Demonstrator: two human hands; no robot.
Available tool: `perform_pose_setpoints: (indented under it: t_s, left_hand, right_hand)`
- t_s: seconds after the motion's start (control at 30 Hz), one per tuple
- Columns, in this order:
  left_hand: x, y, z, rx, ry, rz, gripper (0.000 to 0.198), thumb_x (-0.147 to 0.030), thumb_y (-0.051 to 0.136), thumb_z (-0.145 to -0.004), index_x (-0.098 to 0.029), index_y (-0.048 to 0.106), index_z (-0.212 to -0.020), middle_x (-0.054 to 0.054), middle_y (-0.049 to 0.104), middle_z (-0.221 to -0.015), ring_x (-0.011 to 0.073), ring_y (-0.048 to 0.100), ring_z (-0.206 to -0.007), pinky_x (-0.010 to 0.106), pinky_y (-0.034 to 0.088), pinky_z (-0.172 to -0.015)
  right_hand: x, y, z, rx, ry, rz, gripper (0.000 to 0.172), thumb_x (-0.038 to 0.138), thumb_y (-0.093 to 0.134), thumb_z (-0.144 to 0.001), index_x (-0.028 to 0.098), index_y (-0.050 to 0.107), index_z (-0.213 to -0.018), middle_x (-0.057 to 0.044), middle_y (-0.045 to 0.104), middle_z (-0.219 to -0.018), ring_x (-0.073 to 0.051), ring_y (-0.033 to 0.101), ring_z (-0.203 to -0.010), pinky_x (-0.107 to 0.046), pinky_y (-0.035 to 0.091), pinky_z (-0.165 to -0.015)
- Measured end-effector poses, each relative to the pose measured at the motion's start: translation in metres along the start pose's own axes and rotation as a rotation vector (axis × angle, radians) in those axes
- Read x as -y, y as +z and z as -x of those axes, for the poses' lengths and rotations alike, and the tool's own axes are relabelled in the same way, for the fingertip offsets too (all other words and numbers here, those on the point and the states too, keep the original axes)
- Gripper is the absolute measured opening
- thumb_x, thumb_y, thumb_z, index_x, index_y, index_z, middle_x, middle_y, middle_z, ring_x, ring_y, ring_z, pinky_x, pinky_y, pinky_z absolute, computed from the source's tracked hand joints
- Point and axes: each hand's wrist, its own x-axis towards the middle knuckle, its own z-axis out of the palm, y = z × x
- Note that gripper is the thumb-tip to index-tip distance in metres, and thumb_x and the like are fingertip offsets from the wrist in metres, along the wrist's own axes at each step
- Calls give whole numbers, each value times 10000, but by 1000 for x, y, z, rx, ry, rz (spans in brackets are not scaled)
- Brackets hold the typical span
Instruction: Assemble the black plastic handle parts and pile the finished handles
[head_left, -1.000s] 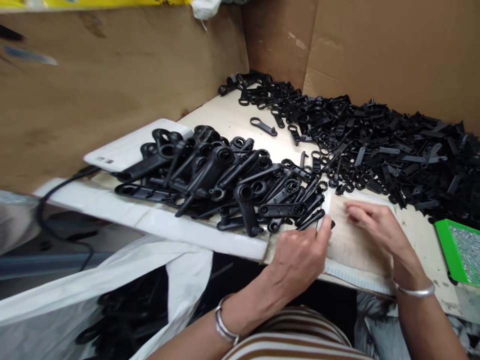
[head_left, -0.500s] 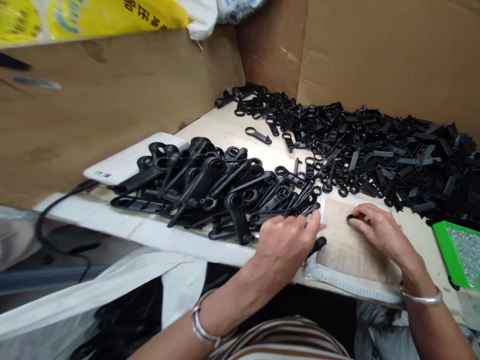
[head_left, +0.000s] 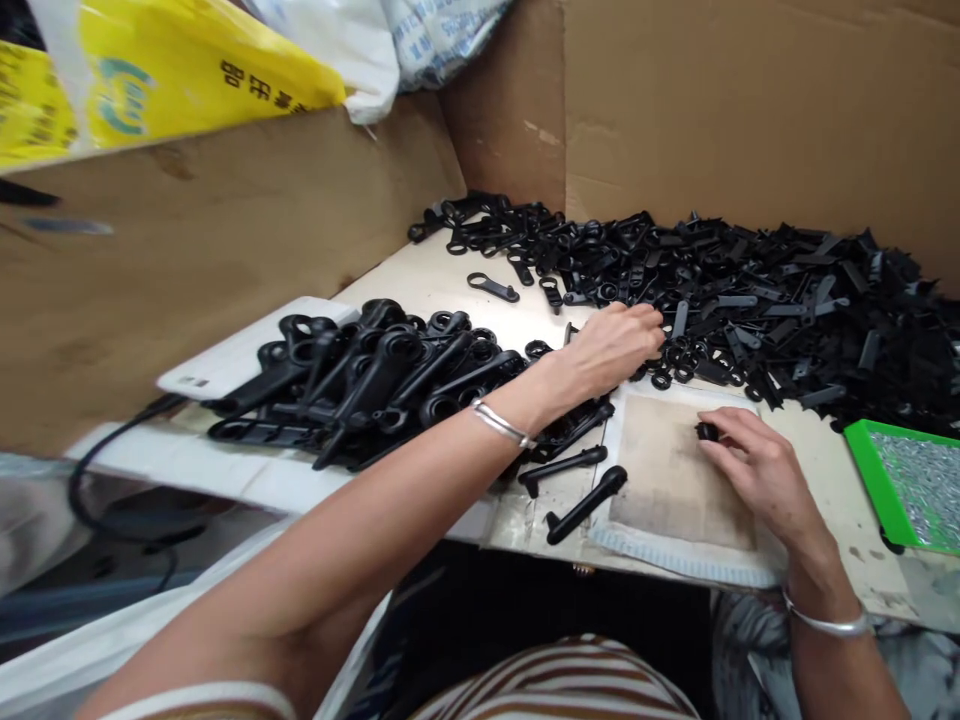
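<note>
My left hand (head_left: 616, 345) reaches over the near edge of the heap of black plastic parts (head_left: 780, 290). Its fingers are bent down and together; the fingertips, and anything in them, are hidden. My right hand (head_left: 757, 465) pinches a small black round piece (head_left: 706, 431) between thumb and fingers, above a brownish cloth pad (head_left: 660, 480). Just left of the pad lie a black crank-shaped arm (head_left: 589, 505) and a thinner black arm (head_left: 564, 467). My left forearm crosses over a pile of larger black arms (head_left: 375, 370).
A green tray (head_left: 874, 480) of small metal pieces stands at the right. On the left is a white flat box (head_left: 247, 350) with a black cable (head_left: 86, 430). Cardboard walls (head_left: 750, 110) close off the back and left; yellow and white bags (head_left: 202, 70) hang over the left wall.
My left hand has moved from beside the pad, up and away to the heap's edge. A crank-shaped arm it partly covered now lies in full view. My right hand stays over the pad.
</note>
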Motion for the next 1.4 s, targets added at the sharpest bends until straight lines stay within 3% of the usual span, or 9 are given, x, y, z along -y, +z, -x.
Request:
perform_pose_setpoints:
  t_s: [0.07, 0.17, 0.27, 0.4, 0.5, 0.63, 0.9, 1.13, 1.4]
  left_hand:
    - [-6, -14, 3, -120, -142, 294, 175, -241, 520, -946, -123, 636, -888, 86, 689, -948, 184, 651, -891, 284, 453, -741]
    - [-30, -26, 17, -264, -391, 1173, 237, -347, 531, -935, -159, 561, -793, 32, 673, -786, 162, 669, -758, 281, 490, -702]
    - [-62, -16, 36, -131, -555, 1927, 294, -412, 625, -865, -173, 489, -761, 10, 646, -718, 148, 668, -654, 288, 518, -661]
    - [-96, 8, 56, -56, -707, 2210, 345, -269, 796, -698, -177, 496, -841, -60, 563, -669, 73, 582, -558, 232, 494, -651]
    - [-108, 19, 65, -67, -741, 2252, 388, -157, 783, -662, -179, 521, -947, -20, 607, -848, 71, 593, -656, 229, 496, -693]
    - [-112, 20, 70, -111, -740, 2227, 419, -96, 733, -668, -193, 569, -1041, 49, 618, -1055, 193, 618, -1007, 318, 504, -843]
    - [-115, 20, 73, -127, -475, 1939, 406, -79, 601, -762, -162, 609, -1159, 82, 641, -1203, 231, 539, -1198, 379, 359, -1099]
    - [-112, 22, 85, -30, -454, 1457, 428, -144, 523, -870, -206, 488, -1291, 63, 666, -1099, 234, 598, -1131, 387, 441, -1027]
    - [-118, 12, 89, 19, -458, 1216, 504, -81, 472, -844, -213, 386, -1323, 111, 672, -1108, 252, 672, -995, 335, 527, -820]
  right_hand:
    - [-2, -4, 8, -134, 60, -146, 240, 264, 636, -883, 220, 701, -1110, -76, 669, -1125, -179, 665, -913, -328, 595, -776]
    - [1, -7, 18, -238, 152, -329, 248, 260, 701, -832, 243, 731, -1078, -54, 681, -1102, -155, 675, -868, -289, 616, -726]
    - [9, -5, 22, -268, 215, -483, 268, 245, 733, -801, 267, 742, -1067, -33, 687, -1091, -128, 680, -776, -270, 631, -669]
    - [21, 0, 23, -261, 243, -539, 287, 257, 740, -795, 265, 740, -1081, -42, 684, -1156, -168, 699, -892, -305, 644, -732]
    - [29, 1, 24, -222, 199, -467, 316, 252, 728, -813, 279, 724, -1128, -38, 694, -1182, -189, 687, -1006, -324, 624, -836]
    - [38, 3, 21, -236, 61, -251, 319, 227, 688, -858, 286, 701, -1171, -35, 703, -1157, -170, 688, -971, -310, 613, -839]
    - [45, 17, 11, -250, -160, 111, 238, 225, 616, -914, 217, 695, -1138, -76, 693, -1023, -189, 677, -923, -338, 589, -845]
    - [52, 15, 14, -182, -185, 157, 274, 220, 562, -947, 210, 650, -1206, -95, 681, -1002, -196, 670, -901, -348, 583, -803]
    - [51, 22, 20, -245, -253, 173, 390, 99, 628, -880, 192, 609, -1258, -121, 668, -1056, -210, 660, -934, -358, 565, -853]
